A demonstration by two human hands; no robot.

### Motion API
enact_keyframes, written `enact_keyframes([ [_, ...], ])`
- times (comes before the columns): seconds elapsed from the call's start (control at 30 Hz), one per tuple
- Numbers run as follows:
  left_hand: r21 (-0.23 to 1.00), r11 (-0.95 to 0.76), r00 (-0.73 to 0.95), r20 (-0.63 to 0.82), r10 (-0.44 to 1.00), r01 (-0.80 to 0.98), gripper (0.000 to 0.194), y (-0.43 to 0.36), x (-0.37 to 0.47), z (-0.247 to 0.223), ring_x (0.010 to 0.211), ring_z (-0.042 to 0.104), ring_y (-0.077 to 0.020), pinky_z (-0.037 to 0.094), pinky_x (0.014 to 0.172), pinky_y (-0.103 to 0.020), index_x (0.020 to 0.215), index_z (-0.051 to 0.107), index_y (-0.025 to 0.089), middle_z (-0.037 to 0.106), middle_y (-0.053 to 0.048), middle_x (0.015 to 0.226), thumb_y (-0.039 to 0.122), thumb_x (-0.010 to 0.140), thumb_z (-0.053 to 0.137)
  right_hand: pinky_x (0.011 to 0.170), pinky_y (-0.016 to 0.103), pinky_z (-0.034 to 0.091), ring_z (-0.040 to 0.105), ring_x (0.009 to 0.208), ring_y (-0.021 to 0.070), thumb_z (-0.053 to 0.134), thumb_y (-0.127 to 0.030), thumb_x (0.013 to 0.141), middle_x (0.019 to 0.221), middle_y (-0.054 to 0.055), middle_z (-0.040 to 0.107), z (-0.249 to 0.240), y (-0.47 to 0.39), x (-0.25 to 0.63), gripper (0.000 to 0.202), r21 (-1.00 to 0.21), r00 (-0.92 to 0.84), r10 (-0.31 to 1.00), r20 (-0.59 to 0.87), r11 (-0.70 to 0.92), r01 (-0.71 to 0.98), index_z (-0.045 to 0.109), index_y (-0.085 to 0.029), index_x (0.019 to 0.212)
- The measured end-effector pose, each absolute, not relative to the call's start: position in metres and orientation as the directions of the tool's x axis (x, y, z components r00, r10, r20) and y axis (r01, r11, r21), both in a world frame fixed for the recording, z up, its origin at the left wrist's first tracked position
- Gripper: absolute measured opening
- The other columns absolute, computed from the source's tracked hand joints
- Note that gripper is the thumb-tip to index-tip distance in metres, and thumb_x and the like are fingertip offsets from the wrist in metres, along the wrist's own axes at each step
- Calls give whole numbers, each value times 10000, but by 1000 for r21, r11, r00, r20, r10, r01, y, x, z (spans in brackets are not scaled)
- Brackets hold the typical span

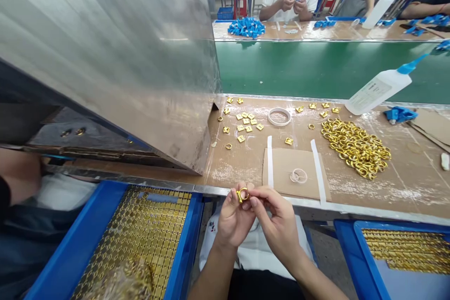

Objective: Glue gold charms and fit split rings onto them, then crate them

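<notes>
Just off the table's front edge, both hands meet around a gold ring [243, 193] with a flat gold piece on its left side. My left hand [234, 218] pinches it between thumb and fingers. From the right, the thumb and forefinger of my right hand [276, 218] grip the same ring. Beyond my hands, a cardboard pad [288, 159] is held by white tape strips, with a small clear round dish [298, 176] on it. Loose square gold pieces [246, 122] lie scattered behind. A heap of gold rings [355, 145] is to the right.
A large metal housing [140, 56] blocks the left. Blue trays of gold parts [190, 243] stand at lower left and lower right [358, 243]. A white bottle [379, 89] leans near the green belt [298, 65]. A tape roll [279, 116] lies mid-table. Co-workers sit across.
</notes>
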State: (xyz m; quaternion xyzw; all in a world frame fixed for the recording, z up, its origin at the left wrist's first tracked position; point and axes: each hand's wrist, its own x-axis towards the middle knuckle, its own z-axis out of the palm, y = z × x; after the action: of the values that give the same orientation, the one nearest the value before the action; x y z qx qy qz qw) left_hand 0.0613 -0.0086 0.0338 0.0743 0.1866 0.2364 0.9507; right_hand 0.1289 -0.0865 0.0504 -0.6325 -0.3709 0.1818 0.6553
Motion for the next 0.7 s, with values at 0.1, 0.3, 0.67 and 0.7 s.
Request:
enact_keyframes([
  [0.1, 226, 875, 830, -287, 479, -427, 393, -7, 61, 37, 577, 359, -81, 411, 666, -220, 636, 610, 152, 447, 50, 626, 404, 695, 906, 644, 241, 554, 693, 707, 141, 615, -135, 957, 803, 10, 710, 53, -85, 127, 147, -948, 643, 704, 302, 147, 284, 722, -232, 980],
  [0.3, 200, 890, 826, -334, 455, -409, 398, -7, 62, 40, 599, 399, -95, 417, 657, -244, 651, 579, 163, 453, 46, 666, 366, 678, 920, 674, 249, 545, 672, 751, 144, 645, -110, 930, 849, 18, 708, 49, -84, 124, 139, -928, 649, 681, 340, 130, 349, 707, -224, 980],
  [0.67, 270, 901, 826, -373, 422, -339, 427, -10, 60, 39, 591, 416, -115, 425, 625, -280, 662, 558, 175, 412, 53, 621, 427, 687, 902, 631, 282, 527, 642, 679, 156, 627, -139, 943, 769, 15, 679, 52, -85, 124, 94, -938, 670, 669, 321, 128, 322, 679, -214, 927],
  [0.7, 287, 900, 828, -372, 419, -327, 442, -11, 60, 39, 591, 419, -120, 425, 621, -285, 664, 556, 180, 403, 55, 614, 450, 674, 905, 626, 282, 527, 642, 676, 156, 628, -138, 941, 772, 16, 679, 53, -86, 125, 92, -937, 671, 667, 324, 131, 323, 679, -214, 926],
])
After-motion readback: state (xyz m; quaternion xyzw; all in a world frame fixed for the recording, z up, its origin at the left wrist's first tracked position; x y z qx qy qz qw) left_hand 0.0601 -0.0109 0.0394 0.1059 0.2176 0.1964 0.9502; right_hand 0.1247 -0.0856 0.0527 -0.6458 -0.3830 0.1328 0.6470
